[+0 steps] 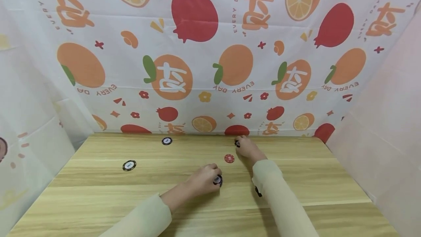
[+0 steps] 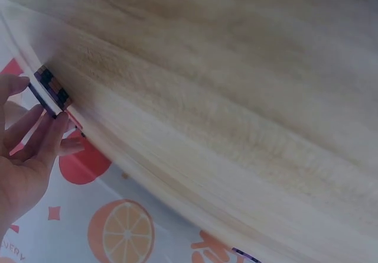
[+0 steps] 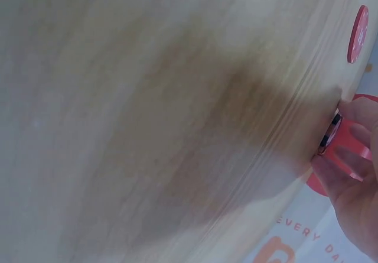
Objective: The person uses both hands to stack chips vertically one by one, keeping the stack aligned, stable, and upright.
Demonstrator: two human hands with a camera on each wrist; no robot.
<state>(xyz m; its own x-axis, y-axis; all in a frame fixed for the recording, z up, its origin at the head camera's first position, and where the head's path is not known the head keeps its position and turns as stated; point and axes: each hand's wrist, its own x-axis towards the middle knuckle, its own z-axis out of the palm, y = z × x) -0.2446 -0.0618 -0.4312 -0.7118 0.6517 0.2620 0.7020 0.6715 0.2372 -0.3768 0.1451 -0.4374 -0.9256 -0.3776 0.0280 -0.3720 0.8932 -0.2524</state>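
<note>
Near the middle of the table, my left hand (image 1: pixel 204 181) pinches a black poker chip (image 1: pixel 217 180) with a pale printed centre. In the left wrist view, the gripped chip (image 2: pixel 43 99) is right against a dark, brown-spotted stack of chips (image 2: pixel 53 85); how many is hard to tell. Farther away, close to the table's back edge, my right hand (image 1: pixel 247 148) has thumb and fingers at the rim of another black chip (image 1: pixel 237 143). Right wrist view: this chip (image 3: pixel 331 134) lies low at the tabletop between the fingertips. A red chip (image 1: pixel 229 158) lies flat between the two hands.
Two more black chips lie flat on the left side: one at the back (image 1: pixel 167 141), one nearer (image 1: pixel 129 165). A fruit-patterned cloth (image 1: pixel 204 46) hangs behind the wooden table (image 1: pixel 98 193). Something small and dark (image 1: pixel 258 192) shows under the right sleeve.
</note>
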